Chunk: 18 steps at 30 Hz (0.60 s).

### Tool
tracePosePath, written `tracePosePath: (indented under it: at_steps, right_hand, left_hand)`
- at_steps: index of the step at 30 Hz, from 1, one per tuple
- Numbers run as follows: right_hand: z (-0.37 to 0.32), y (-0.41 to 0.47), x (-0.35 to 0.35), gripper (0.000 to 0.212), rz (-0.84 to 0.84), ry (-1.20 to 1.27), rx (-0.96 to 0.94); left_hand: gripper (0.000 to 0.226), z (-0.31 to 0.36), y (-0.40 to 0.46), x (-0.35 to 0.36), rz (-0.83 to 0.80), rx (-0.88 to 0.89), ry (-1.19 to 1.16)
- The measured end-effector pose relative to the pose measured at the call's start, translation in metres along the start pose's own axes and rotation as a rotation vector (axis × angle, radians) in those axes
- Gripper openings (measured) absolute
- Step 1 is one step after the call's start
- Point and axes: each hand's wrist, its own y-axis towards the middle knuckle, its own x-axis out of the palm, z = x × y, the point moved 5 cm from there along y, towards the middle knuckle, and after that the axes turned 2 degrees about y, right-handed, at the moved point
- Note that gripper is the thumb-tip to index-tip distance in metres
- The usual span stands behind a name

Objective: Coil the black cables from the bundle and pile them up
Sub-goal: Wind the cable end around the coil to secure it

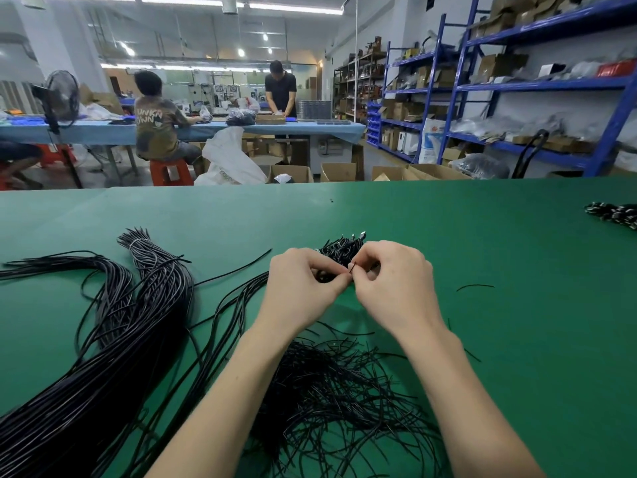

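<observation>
A thick bundle of long black cables (pixel 113 339) lies across the left of the green table (pixel 482 270), tied near its far end. My left hand (pixel 303 284) and my right hand (pixel 389 281) meet above the table's middle. Both pinch a thin black tie (pixel 352 269) wrapped round a small coiled cable (pixel 325 276), which is mostly hidden behind my fingers. Just beyond my hands sits a pile of coiled cables (pixel 341 248). Below my wrists lies a loose heap of short thin black ties (pixel 337 391).
Another heap of coiled cables (pixel 613 213) sits at the table's far right edge. One stray tie (pixel 475 287) lies right of my hands. Beyond the table are cardboard boxes, blue shelving (pixel 517 88) and two people at a blue bench (pixel 193 131).
</observation>
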Motion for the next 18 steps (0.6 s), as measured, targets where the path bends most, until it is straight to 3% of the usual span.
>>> tracePosePath:
  at_steps: [8, 13, 18]
  right_hand:
    - [0.017, 0.005, -0.005, 0.018, -0.025, 0.301, 0.093]
    - [0.023, 0.004, 0.001, 0.02, -0.057, 0.448, 0.131]
    - [0.017, 0.007, -0.001, 0.017, -0.003, 0.314, -0.008]
  left_hand:
    - [0.009, 0.0, -0.005, 0.008, 0.114, 0.013, -0.144]
    - [0.007, -0.015, -0.003, 0.015, 0.07, -0.167, -0.462]
    - [0.001, -0.017, -0.004, 0.021, 0.081, -0.217, -0.583]
